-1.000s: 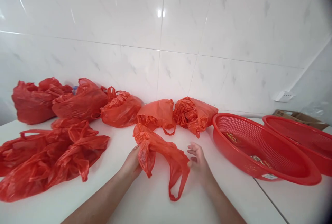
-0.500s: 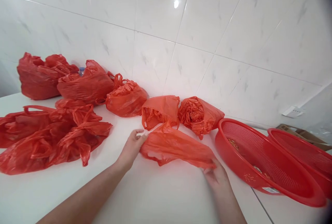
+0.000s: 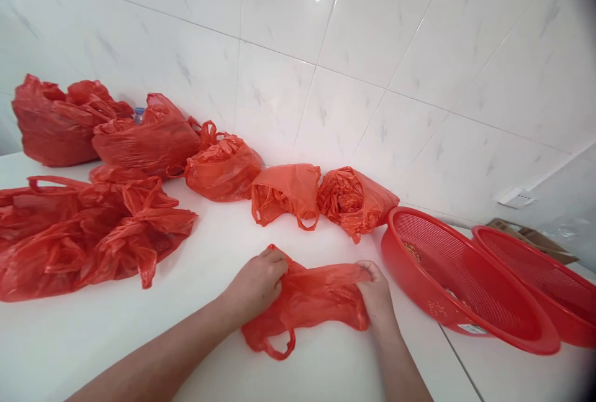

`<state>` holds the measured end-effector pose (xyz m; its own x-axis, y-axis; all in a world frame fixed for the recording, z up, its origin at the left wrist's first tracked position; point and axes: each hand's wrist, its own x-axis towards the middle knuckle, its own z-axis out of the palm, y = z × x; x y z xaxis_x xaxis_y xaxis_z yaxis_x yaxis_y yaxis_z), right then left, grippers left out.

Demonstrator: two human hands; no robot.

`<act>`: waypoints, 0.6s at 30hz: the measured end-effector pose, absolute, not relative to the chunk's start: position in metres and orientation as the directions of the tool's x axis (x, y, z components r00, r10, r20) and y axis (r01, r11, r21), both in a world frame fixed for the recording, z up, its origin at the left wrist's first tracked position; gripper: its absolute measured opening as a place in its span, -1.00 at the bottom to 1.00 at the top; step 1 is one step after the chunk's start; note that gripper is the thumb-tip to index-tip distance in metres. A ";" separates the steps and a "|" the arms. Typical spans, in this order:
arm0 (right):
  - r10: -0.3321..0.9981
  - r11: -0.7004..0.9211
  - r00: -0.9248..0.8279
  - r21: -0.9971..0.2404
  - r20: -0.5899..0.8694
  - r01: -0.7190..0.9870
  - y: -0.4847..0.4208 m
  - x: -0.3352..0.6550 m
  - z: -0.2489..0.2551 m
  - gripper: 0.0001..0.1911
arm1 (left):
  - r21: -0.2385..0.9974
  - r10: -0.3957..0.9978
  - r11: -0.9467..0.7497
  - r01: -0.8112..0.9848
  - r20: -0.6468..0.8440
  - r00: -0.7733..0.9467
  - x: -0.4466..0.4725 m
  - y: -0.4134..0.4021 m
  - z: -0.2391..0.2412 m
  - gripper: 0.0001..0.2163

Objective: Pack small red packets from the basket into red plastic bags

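An empty red plastic bag [image 3: 311, 302] lies bunched on the white table [image 3: 223, 246] between my hands. My left hand [image 3: 257, 283] grips its left end with curled fingers. At its right end my right hand [image 3: 376, 295] is closed on the plastic. One bag handle loops out toward me beneath my left hand.
Several filled red bags [image 3: 223, 164] line the tiled wall, and a heap of crumpled empty red bags [image 3: 93, 234] covers the table's left. Two red mesh baskets [image 3: 465, 284] sit at the right, the near one tilted. A cardboard box [image 3: 535, 237] sits behind them.
The bag was held up and stretched out between my hands; now both hands have drawn closer together and toward me, bunching it on the table.
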<state>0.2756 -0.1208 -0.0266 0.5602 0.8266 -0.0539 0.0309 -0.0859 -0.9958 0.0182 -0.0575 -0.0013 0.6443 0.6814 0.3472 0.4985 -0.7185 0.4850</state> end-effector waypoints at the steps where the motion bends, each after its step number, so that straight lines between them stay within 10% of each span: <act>1: 0.812 -0.101 0.582 -0.991 -0.029 0.092 -0.121 0.279 -0.025 -0.67 | 0.505 0.692 -0.711 0.489 0.379 0.614 0.016 -0.055 0.002 -0.80; 5: 0.758 -0.113 0.616 -0.887 0.216 0.449 -0.133 0.278 -0.005 -0.46 | 0.747 0.838 -0.514 0.422 0.331 0.434 0.013 -0.051 0.011 -0.82; 10: 0.473 -0.001 0.292 -0.331 0.831 0.944 -0.174 0.227 0.031 -0.63 | 0.979 0.922 -0.082 0.185 0.004 0.387 0.013 -0.046 0.007 -0.81; 14: 0.634 0.320 -0.175 -0.050 0.753 0.946 -0.182 0.180 0.031 -0.79 | 0.998 0.890 0.065 -0.024 -0.047 0.454 0.014 -0.047 0.006 -0.78; 18: 0.808 0.187 -0.135 -0.033 0.574 0.982 -0.151 0.176 0.019 -0.67 | 0.966 0.780 0.186 -0.183 -0.032 0.625 0.013 -0.055 0.009 -0.78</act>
<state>0.1756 -0.1512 0.0194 -0.1347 0.8079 0.5737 0.9817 0.1874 -0.0334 0.0133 -0.0551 0.0085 0.6246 0.7803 -0.0319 -0.1826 0.1856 0.9655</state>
